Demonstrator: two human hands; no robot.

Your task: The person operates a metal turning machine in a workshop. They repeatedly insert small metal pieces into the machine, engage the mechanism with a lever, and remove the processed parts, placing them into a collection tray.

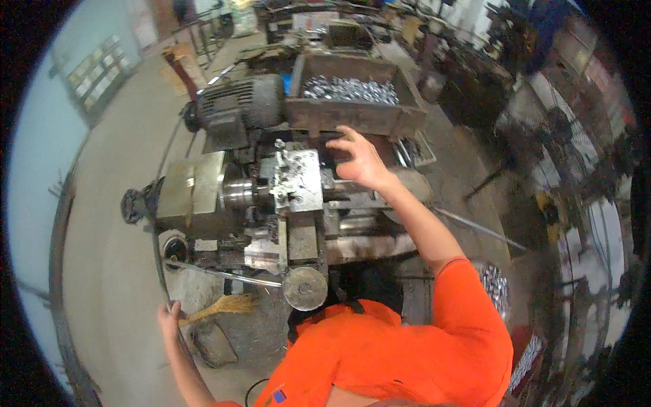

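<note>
A lathe-like machine stands before me, with a shiny cylindrical chuck (239, 192) at its middle left. Beside the chuck is a steel block (302, 178) with dark and bright metal bits scattered on it. My right hand (361, 161) hangs over the machine just right of this block, fingers apart and apparently holding nothing. At the lower left, my left hand (170, 319) is closed round a long dark rod (158, 252) running up along the machine's left end. A straw broom (227, 306) lies just right of that hand.
Behind the machine, a rusty metal bin (359, 117) holds many small shiny metal pieces, beside a ribbed electric motor (245, 102). A round handwheel (305, 289) sticks out close to my body. More metal pieces (496, 290) lie at my right, near blurred dark equipment.
</note>
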